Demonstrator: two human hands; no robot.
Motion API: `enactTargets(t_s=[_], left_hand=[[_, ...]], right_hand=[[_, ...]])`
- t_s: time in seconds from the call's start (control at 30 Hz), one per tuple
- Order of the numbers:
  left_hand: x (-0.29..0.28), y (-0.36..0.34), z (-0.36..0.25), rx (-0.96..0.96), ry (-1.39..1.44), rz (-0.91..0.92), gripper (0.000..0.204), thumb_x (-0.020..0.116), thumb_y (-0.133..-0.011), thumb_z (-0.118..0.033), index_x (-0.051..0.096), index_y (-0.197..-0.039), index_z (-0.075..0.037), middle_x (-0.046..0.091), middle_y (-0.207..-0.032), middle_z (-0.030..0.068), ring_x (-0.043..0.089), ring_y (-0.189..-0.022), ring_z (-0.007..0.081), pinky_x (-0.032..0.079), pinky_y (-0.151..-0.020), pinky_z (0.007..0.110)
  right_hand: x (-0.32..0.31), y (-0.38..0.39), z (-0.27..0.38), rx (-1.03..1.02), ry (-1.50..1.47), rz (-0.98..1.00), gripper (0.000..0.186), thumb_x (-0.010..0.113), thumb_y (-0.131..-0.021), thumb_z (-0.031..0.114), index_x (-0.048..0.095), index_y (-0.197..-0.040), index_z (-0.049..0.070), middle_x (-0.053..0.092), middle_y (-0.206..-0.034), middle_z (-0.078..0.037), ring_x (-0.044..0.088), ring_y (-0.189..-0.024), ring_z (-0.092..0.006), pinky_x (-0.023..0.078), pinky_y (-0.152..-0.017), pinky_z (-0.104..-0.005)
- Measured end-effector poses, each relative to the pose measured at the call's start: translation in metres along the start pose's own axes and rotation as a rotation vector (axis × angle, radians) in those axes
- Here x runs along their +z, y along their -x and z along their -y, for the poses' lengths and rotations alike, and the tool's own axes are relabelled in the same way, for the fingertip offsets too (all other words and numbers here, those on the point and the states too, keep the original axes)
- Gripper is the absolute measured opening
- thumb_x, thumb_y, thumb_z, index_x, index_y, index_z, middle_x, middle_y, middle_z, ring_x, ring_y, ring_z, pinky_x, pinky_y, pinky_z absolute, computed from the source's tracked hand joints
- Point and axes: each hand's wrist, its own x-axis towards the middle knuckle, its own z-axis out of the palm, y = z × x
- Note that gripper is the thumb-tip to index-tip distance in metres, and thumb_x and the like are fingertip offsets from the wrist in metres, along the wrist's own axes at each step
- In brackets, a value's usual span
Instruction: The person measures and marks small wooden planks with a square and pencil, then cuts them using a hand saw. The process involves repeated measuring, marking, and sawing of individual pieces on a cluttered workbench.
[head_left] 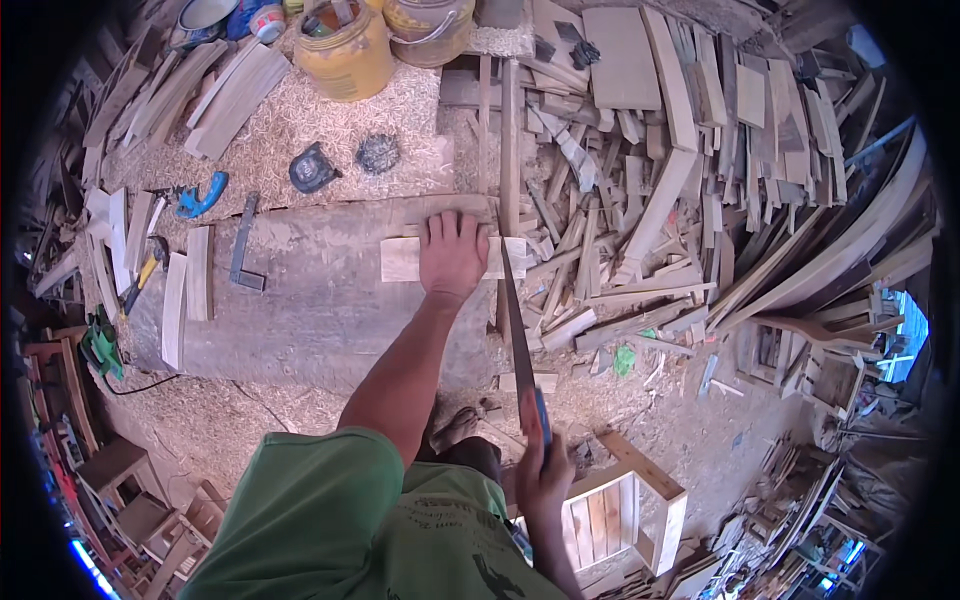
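Note:
A short pale wooden board (402,260) lies crosswise near the right end of the workbench (310,300). My left hand (455,250) bears down on it, fingers bent over its far side. The handsaw (517,325) stands with its blade against the board just right of that hand, the board's end sticking out beyond the blade. My right hand (545,472) is closed round the saw's blue handle, low and near my body. Where the teeth meet the wood is too fine to make out.
On the bench's left lie a metal square (243,245), a hammer (147,275) and wood strips (174,310). A blue-handled tool (203,197), a tape measure (313,168) and yellow buckets (343,60) are farther back. Offcuts (600,220) pile up rightward; a wooden frame (640,500) stands nearby.

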Motion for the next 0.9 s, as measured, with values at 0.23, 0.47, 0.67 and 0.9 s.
enactTargets(t_s=[0.23, 0.47, 0.67, 0.9], left_hand=[[0.005, 0.010, 0.002, 0.013, 0.008, -0.021, 0.030, 0.064, -0.107, -0.037, 0.068, -0.116, -0.009, 0.063, -0.119, 0.0193, 0.059, -0.115, 0.0407, 0.046, -0.106, 0.057], [-0.002, 0.000, 0.001, 0.032, 0.005, -0.049, 0.030, 0.065, -0.105, -0.037, 0.068, -0.117, -0.009, 0.062, -0.118, 0.0190, 0.059, -0.114, 0.0407, 0.047, -0.107, 0.056], [0.004, -0.001, 0.000, 0.035, 0.018, -0.050, 0.031, 0.066, -0.105, -0.037, 0.067, -0.116, -0.009, 0.061, -0.117, 0.0188, 0.059, -0.113, 0.0409, 0.048, -0.103, 0.056], [0.002, 0.002, 0.005, 0.021, -0.016, -0.080, 0.030, 0.064, -0.106, -0.037, 0.068, -0.113, -0.008, 0.062, -0.113, 0.0191, 0.060, -0.109, 0.0410, 0.048, -0.101, 0.056]], right_hand=[[0.080, -0.155, 0.023, -0.320, 0.023, -0.091, 0.032, 0.058, -0.116, 0.027, 0.063, -0.104, -0.002, 0.068, -0.085, -0.033, 0.066, -0.082, -0.0592, 0.049, -0.068, -0.0652], [-0.005, 0.016, -0.021, -0.110, 0.043, -0.014, 0.032, 0.066, -0.113, 0.025, 0.073, -0.126, -0.003, 0.075, -0.084, -0.026, 0.081, -0.077, -0.0403, 0.060, -0.068, -0.0491], [0.087, -0.176, 0.024, -0.247, -0.033, -0.067, 0.035, 0.063, -0.114, 0.031, 0.063, -0.104, -0.002, 0.070, -0.087, -0.034, 0.069, -0.081, -0.0570, 0.051, -0.068, -0.0624], [0.010, -0.012, -0.007, 0.015, -0.025, 0.052, 0.033, 0.063, -0.112, 0.029, 0.068, -0.121, -0.003, 0.070, -0.081, -0.029, 0.073, -0.074, -0.0510, 0.053, -0.062, -0.0548]])
